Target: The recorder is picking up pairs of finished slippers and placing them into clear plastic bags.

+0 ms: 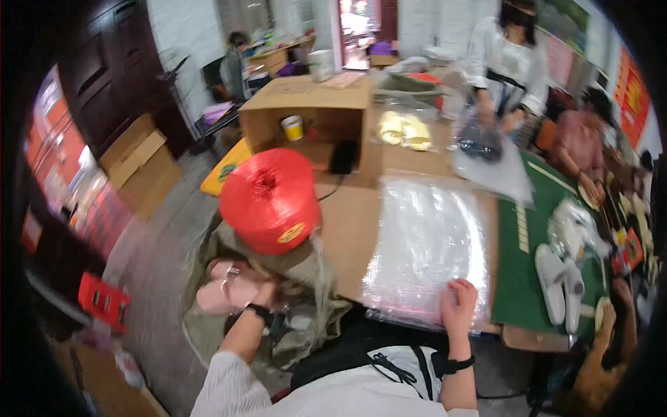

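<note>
My left hand is down in a large olive sack at the table's left, closed on a pair of pink slippers with a buckled strap. Its fingertips are partly hidden by the slippers. On the table in front of me lies a stack of clear plastic bags with a pinkish strip along the near edge. At that stack's near right corner is my right hand, its fingers curled in on the top bag's edge. The olive sack holds other items, too shadowed to make out.
A big red roll of plastic twine stands above the sack. Behind it is an open cardboard box. Yellow slippers in a bag lie farther back. White slippers rest on a green mat. Co-workers stand and sit at the right.
</note>
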`<state>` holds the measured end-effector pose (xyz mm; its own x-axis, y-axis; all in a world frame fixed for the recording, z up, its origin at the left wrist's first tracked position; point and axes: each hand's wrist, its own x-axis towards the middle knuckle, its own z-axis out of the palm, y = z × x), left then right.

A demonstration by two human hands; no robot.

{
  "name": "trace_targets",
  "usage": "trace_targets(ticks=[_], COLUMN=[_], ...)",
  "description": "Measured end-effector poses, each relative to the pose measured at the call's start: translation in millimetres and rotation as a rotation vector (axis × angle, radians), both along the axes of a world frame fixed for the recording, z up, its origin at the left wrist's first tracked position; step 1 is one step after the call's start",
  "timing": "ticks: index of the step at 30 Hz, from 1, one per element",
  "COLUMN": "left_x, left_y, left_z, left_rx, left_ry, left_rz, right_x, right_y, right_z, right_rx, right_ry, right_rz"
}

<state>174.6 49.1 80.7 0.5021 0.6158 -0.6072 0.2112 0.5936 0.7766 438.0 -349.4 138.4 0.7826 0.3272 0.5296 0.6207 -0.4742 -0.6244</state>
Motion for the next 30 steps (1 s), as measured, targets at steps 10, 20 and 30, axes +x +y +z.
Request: trace_targets(ticks=[10, 20, 30], left_x=[-7, 137, 148], left_y=[-88, -199, -190], left_z=[122, 127, 92], left_rx=[1.550, 1.846, 1.750], left_ry=[0.190, -0.189, -0.193], left_rz=[0.159, -1.134, -1.146], right_x=[2, 5, 165], right_y=[6, -8, -262], right_z=[-2, 11, 34], right_rx=[0.049, 0.156, -0.026], right_ry=[-0.067, 0.120, -0.043], right_rz=[-0.025, 0.117, -0.758])
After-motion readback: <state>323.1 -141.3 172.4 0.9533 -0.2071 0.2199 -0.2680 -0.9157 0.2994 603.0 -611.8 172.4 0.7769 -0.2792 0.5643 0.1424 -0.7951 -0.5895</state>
